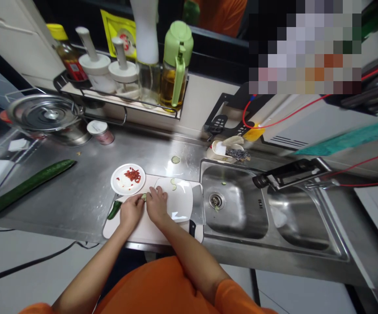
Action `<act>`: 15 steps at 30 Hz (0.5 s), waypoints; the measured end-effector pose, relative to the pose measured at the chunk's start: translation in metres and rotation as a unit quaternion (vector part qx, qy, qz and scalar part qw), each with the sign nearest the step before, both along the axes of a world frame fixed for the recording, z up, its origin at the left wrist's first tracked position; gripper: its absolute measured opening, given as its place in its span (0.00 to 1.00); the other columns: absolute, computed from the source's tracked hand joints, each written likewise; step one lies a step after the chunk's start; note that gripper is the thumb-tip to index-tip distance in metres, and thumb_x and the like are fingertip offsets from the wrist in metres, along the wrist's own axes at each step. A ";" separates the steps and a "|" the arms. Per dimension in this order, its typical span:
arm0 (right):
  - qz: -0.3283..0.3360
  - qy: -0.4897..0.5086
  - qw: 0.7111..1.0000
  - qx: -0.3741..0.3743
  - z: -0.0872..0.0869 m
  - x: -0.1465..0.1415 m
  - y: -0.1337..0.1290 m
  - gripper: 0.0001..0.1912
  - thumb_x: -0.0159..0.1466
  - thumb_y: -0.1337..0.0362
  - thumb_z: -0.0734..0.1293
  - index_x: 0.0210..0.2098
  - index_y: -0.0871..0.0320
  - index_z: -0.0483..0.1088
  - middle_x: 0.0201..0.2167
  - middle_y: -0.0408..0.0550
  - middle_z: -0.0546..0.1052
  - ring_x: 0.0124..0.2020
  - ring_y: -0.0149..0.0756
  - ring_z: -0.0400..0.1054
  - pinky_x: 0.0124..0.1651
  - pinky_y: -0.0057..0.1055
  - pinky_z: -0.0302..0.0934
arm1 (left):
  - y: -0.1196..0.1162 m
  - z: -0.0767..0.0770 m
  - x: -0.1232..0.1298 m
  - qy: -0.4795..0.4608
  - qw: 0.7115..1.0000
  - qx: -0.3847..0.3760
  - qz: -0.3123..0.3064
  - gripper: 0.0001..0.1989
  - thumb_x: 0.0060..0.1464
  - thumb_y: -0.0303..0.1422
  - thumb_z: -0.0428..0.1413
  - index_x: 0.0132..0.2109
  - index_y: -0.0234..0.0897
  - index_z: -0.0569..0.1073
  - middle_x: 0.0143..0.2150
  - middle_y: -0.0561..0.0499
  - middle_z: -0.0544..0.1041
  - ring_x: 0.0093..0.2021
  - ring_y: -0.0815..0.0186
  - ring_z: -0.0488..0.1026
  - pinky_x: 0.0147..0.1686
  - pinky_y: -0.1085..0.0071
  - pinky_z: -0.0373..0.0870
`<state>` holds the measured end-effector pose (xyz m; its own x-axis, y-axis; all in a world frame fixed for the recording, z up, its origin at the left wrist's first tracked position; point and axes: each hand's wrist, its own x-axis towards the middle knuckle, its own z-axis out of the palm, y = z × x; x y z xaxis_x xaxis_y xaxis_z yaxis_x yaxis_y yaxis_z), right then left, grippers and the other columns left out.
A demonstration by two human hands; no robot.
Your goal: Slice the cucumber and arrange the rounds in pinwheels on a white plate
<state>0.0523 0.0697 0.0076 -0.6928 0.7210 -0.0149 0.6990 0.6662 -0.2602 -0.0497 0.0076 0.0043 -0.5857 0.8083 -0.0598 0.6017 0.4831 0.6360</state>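
Note:
My left hand (pixel 131 212) is over the left part of the cutting board (pixel 146 232), its fingers closed on a small pale green cucumber slice (pixel 144 197). Beside it, my right hand (pixel 157 205) touches the left edge of a white square plate (pixel 178 203), fingers bent; what they hold, if anything, is too small to tell. A curved cucumber slice (pixel 173 184) lies on that plate. A dark green cucumber piece (pixel 114 210) rests left of my left hand. Behind the hands is a round white plate (pixel 120 176) with chopped red pieces (pixel 133 175). A knife (pixel 197 205) lies at the board's right end.
A long cucumber (pixel 28 188) lies at the left, near a lidded steel pot (pixel 48 114) and a small jar (pixel 100 132). Another slice (pixel 175 159) is on the counter behind the board. A double sink (pixel 237 205) is to the right; bottles stand on a rack (pixel 120 99).

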 end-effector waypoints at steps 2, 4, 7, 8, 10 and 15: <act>0.007 0.001 1.000 0.012 -0.002 0.001 -0.003 0.16 0.68 0.68 0.53 0.46 0.60 0.70 0.57 0.54 0.64 0.60 0.48 0.48 0.52 0.47 0.49 | -0.001 -0.001 0.000 0.002 1.000 0.002 -0.002 0.14 0.52 0.34 0.50 0.42 0.37 0.76 0.41 0.47 0.79 0.41 0.61 0.75 0.44 0.67 0.69; 0.015 0.002 1.000 0.019 -0.003 0.002 -0.005 0.17 0.69 0.69 0.52 0.48 0.60 0.69 0.58 0.53 0.63 0.60 0.48 0.49 0.52 0.48 0.49 | -0.001 -0.003 0.000 0.006 1.000 0.000 -0.003 0.15 0.52 0.35 0.50 0.43 0.37 0.76 0.41 0.46 0.79 0.41 0.60 0.75 0.44 0.67 0.69; 0.023 0.002 0.999 0.022 -0.003 0.004 -0.008 0.18 0.69 0.69 0.51 0.50 0.60 0.68 0.59 0.54 0.62 0.60 0.48 0.49 0.52 0.49 0.49 | -0.002 -0.005 0.000 0.011 1.000 0.000 -0.003 0.15 0.52 0.35 0.50 0.43 0.36 0.76 0.41 0.46 0.78 0.41 0.60 0.74 0.46 0.67 0.68; 0.025 0.001 0.999 0.023 -0.003 0.004 -0.009 0.18 0.69 0.69 0.51 0.51 0.60 0.68 0.60 0.54 0.62 0.61 0.48 0.49 0.52 0.49 0.49 | -0.002 -0.006 -0.001 0.011 1.000 0.002 -0.003 0.15 0.52 0.35 0.50 0.43 0.36 0.76 0.41 0.46 0.78 0.41 0.60 0.74 0.46 0.67 0.68; 0.032 -0.004 0.999 0.023 -0.002 0.006 -0.011 0.20 0.69 0.69 0.50 0.53 0.61 0.66 0.60 0.54 0.61 0.61 0.48 0.49 0.53 0.49 0.50 | -0.001 -0.007 -0.001 0.010 1.000 0.008 -0.007 0.15 0.52 0.35 0.50 0.43 0.36 0.76 0.41 0.46 0.78 0.41 0.60 0.74 0.46 0.67 0.68; 0.029 -0.017 0.999 0.026 -0.001 0.008 -0.017 0.21 0.69 0.70 0.49 0.57 0.64 0.63 0.62 0.52 0.58 0.60 0.49 0.48 0.53 0.50 0.51 | -0.001 -0.007 -0.004 0.009 0.999 0.015 -0.027 0.15 0.54 0.36 0.50 0.43 0.34 0.76 0.40 0.45 0.78 0.42 0.59 0.74 0.45 0.66 0.68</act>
